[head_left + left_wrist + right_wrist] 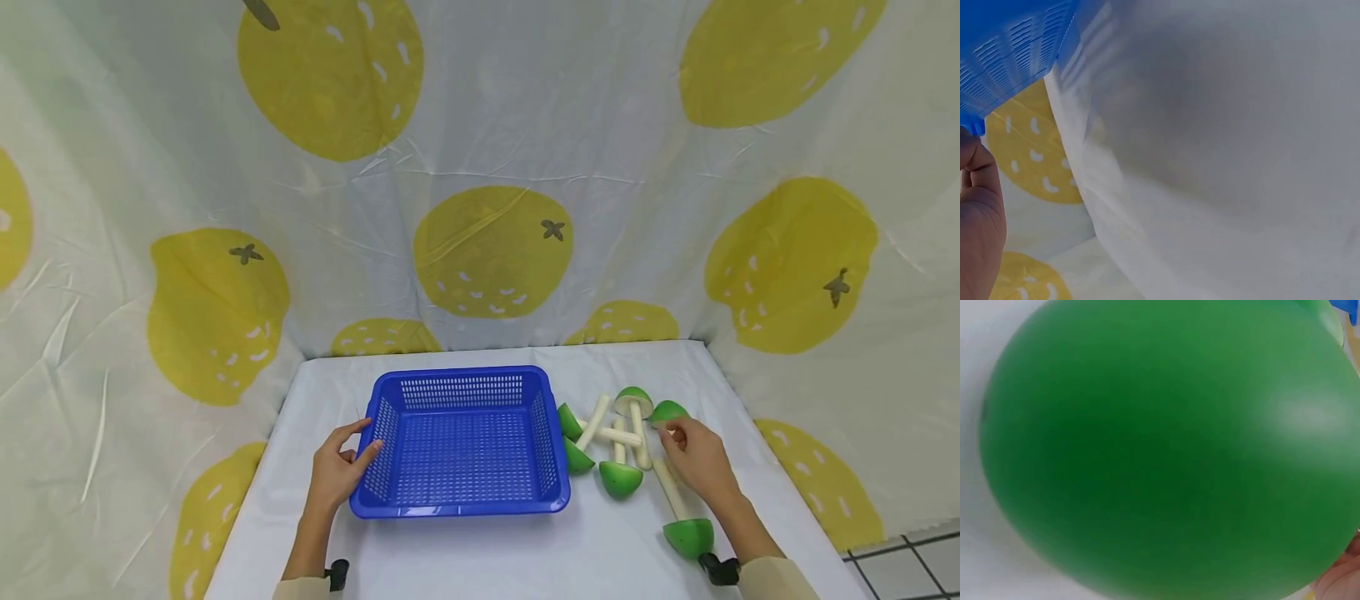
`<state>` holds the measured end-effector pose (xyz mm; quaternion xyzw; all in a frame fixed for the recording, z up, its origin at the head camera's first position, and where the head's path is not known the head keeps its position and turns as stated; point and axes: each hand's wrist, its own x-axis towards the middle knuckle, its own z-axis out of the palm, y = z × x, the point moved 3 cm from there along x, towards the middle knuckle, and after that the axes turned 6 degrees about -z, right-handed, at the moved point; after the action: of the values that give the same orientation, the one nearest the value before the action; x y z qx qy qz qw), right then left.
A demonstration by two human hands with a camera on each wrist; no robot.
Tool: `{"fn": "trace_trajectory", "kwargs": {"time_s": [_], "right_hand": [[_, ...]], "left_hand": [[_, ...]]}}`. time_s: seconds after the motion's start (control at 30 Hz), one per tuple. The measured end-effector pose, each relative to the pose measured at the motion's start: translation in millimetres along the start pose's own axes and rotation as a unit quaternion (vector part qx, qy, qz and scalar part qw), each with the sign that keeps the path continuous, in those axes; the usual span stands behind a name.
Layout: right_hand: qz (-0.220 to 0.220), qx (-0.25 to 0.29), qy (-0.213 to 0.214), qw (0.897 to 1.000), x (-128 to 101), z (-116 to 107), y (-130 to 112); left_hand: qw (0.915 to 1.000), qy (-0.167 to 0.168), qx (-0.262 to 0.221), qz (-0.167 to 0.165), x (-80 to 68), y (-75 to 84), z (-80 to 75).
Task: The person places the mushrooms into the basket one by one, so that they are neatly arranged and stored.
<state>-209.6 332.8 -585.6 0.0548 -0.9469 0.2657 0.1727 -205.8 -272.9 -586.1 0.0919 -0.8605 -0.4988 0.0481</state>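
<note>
The blue basket (461,442) is steadied by the relaxed left hand (337,471); a toy mushroom (678,500), stem running under the palm, is touched by the loosely curled right hand (697,458).

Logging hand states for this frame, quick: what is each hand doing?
Left hand: open, fingers touching the blue basket wall.
Right hand: cannot tell; fingertips among the green-capped toy mushrooms.
</note>
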Motion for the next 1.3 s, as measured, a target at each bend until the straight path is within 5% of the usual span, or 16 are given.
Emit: {"fn": "trace_trajectory", "kwargs": {"time_s": [0.37,0.63,0.93,1.3], "right_hand": [[0.050,0.000,0.002,0.999,-9,3,18],[0.078,0.017,-0.032,0.996,-13,11,28],[0.124,0.048,-0.134,0.982,-19,22,39],[0.130,0.050,-0.095,0.986,-21,22,42]], "left_hand": [[0.9987,-0.014,-0.031,-0.038,-1.9,-1.7,3.3],[0.9984,-0.009,-0.054,-0.017,-0.9,-4.2,4.8],[0.9975,-0.013,-0.068,-0.012,-0.5,-5.4,4.4],[0.9984,-0.009,-0.054,-0.013,-0.7,-5.8,5.1]]}}
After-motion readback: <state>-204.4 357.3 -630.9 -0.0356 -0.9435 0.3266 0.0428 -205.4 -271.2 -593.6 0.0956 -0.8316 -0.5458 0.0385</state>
